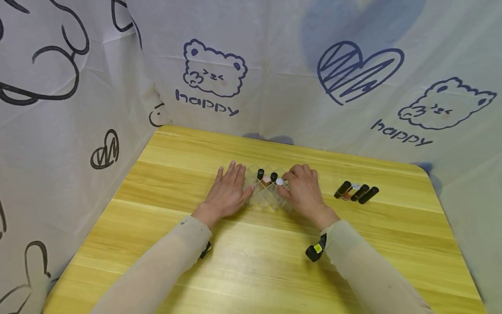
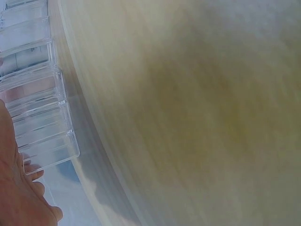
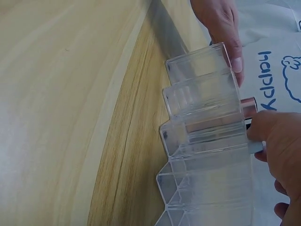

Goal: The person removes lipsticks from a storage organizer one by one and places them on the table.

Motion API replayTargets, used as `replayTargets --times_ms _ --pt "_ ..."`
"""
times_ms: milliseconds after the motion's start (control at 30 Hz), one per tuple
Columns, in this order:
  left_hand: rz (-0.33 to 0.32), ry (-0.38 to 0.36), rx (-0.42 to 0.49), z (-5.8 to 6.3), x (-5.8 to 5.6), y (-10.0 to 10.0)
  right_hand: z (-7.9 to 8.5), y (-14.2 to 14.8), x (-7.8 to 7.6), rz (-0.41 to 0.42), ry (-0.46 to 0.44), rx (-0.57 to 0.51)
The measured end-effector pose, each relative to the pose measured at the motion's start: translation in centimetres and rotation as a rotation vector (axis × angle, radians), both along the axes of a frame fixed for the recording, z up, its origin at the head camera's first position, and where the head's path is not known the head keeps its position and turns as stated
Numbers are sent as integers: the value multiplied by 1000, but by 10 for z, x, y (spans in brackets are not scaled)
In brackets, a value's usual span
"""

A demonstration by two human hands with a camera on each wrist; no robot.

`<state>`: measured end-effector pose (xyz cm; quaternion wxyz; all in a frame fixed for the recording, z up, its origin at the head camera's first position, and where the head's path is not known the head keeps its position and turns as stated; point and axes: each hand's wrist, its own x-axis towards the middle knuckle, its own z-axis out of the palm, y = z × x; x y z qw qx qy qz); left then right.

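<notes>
A clear organizer (image 1: 262,201) with diamond-shaped compartments stands on the table. Upright in it are two black-capped tubes, one on the left (image 1: 260,174) and another (image 1: 274,176) nearer the middle, plus a pink-topped tube (image 1: 266,179). My left hand (image 1: 229,194) lies along the organizer's left side, fingers straight, thumb at its edge. On the other side, my right hand (image 1: 305,189) pinches a white-capped lipstick-like tube (image 1: 279,181) at the organizer's top between thumb and bent fingers. The right wrist view shows this white cap (image 3: 256,147) just above the rim, partly covered by fingers.
To the right of the organizer lies a row of small tubes: a black one (image 1: 343,189), a clear one with a pale cap (image 1: 350,192), and two more black ones (image 1: 368,195). White cloth (image 1: 282,87) with drawings hangs behind the wooden table (image 1: 251,261).
</notes>
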<state>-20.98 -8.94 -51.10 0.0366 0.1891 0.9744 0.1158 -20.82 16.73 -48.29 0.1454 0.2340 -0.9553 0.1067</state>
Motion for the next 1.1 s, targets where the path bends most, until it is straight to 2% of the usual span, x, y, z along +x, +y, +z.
replayTargets --times_ms 167,533,1100 --pt "1 -1 6 0 0 -1 -4 0 -2 16 16 -21" --pt "7 -13 15 -1 -1 -1 -7 3 -9 84 99 28" --pt "4 5 26 -2 -1 -1 1 3 -9 82 88 30"
